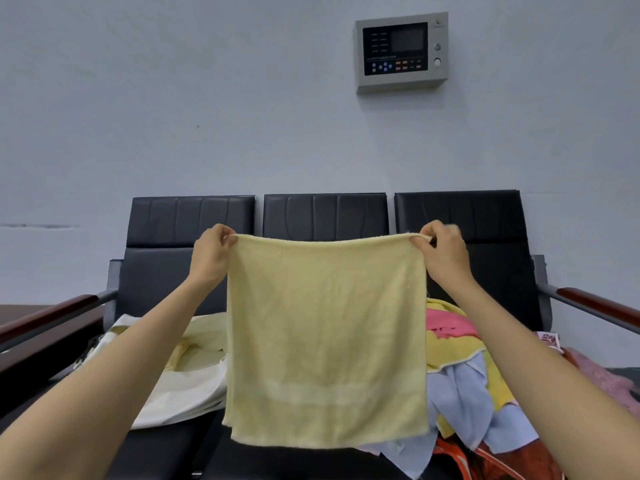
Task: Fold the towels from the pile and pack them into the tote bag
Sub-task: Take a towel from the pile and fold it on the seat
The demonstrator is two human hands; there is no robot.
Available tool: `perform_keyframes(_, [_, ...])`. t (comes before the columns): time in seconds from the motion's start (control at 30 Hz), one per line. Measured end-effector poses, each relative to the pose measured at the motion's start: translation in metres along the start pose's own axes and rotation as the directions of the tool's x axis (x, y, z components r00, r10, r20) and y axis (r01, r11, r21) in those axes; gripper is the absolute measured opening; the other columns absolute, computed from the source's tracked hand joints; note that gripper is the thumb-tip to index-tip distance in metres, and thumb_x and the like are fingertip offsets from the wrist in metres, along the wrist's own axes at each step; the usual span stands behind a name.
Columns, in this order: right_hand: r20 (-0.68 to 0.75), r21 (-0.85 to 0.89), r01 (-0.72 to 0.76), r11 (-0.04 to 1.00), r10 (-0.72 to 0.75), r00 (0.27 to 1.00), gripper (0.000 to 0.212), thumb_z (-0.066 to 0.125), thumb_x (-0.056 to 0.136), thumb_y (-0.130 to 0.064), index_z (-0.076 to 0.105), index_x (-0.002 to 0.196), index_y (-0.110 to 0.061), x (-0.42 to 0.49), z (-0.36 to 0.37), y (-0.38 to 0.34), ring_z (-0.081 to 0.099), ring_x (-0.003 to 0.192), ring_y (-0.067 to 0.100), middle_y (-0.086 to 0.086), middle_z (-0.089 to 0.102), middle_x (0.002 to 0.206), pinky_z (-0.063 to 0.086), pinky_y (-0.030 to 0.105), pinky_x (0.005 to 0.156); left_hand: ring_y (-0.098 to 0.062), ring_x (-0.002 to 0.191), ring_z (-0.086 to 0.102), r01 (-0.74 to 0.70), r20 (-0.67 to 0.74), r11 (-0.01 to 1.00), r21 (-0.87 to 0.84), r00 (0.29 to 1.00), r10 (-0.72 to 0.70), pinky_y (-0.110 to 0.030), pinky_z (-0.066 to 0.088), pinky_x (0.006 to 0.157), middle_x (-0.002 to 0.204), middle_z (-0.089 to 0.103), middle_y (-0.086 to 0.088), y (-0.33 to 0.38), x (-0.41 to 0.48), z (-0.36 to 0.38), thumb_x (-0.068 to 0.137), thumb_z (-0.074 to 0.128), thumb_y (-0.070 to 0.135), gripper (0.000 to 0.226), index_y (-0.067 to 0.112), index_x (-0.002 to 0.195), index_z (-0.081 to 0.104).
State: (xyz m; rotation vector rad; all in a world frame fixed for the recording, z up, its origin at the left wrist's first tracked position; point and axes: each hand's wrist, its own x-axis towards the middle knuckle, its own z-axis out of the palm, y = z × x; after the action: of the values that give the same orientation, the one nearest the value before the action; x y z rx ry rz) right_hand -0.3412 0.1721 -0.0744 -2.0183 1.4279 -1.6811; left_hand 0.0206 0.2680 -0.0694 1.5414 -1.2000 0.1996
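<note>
A pale yellow towel [325,341] hangs flat in front of me, held up by its two top corners. My left hand [212,258] pinches the top left corner and my right hand [443,258] pinches the top right corner. Behind the towel on the left lies a cream tote bag [180,382] on the bench seat, with something pale yellow inside its mouth. On the right, partly hidden by the towel, is the pile of towels [460,368] in pink, yellow, light blue and red.
A black three-seat bench [325,216] with wooden armrests [599,306] stands against a grey wall. A grey control panel [401,51] is mounted on the wall above. A pink fluffy cloth [602,375] lies at the far right.
</note>
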Motion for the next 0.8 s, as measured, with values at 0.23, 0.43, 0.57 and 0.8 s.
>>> perform_keyframes(0.23, [0.479, 0.377, -0.419, 0.826, 0.213, 0.852, 0.017, 0.055, 0.095, -0.022, 0.048, 0.105, -0.010, -0.006, 0.035, 0.017, 0.057, 0.107, 0.018, 0.016, 0.057, 0.106, 0.044, 0.048, 0.104, -0.023, 0.091, 0.050, 0.228, 0.167, 0.972, -0.052, 0.962, -0.216, -0.033, 0.039, 0.073, 0.108, 0.049, -0.008, -0.006, -0.015, 0.030, 0.104, 0.029, 0.018, 0.017, 0.008, 0.112, 0.039])
perform_keyframes(0.43, [0.271, 0.450, -0.286, 0.846, 0.176, 0.946, 0.023, 0.051, 0.097, -0.030, 0.046, 0.101, -0.008, -0.014, 0.038, 0.022, 0.060, 0.097, 0.017, 0.007, 0.055, 0.100, 0.049, 0.052, 0.096, -0.021, 0.092, 0.051, 0.160, 0.028, 0.965, -0.208, 0.987, -0.158, -0.032, 0.038, 0.077, 0.104, 0.054, -0.005, -0.021, -0.027, 0.030, 0.104, 0.032, 0.022, 0.015, 0.012, 0.109, 0.042])
perform_keyframes(0.57, [0.190, 0.385, -0.145, 0.911, 0.076, 0.979, 0.012, 0.042, 0.102, -0.025, 0.044, 0.100, -0.013, -0.026, 0.034, 0.020, 0.069, 0.090, 0.016, 0.006, 0.062, 0.101, 0.057, 0.039, 0.086, -0.021, 0.084, 0.051, 0.151, -0.023, 0.965, -0.213, 0.987, -0.159, -0.032, 0.038, 0.073, 0.097, 0.057, -0.008, -0.028, -0.041, 0.023, 0.102, 0.037, 0.019, 0.014, 0.010, 0.105, 0.047])
perform_keyframes(0.8, [0.030, 0.378, -0.049, 0.925, 0.041, 0.999, 0.016, 0.045, 0.101, -0.029, 0.044, 0.102, -0.012, -0.032, 0.024, 0.012, 0.069, 0.073, 0.012, 0.009, 0.067, 0.093, 0.058, 0.031, 0.071, -0.016, 0.069, 0.066, 0.112, -0.130, 0.917, -0.384, 0.976, -0.174, -0.030, 0.054, 0.075, 0.087, 0.066, -0.004, -0.023, -0.046, 0.007, 0.096, 0.055, 0.018, 0.015, 0.008, 0.107, 0.057])
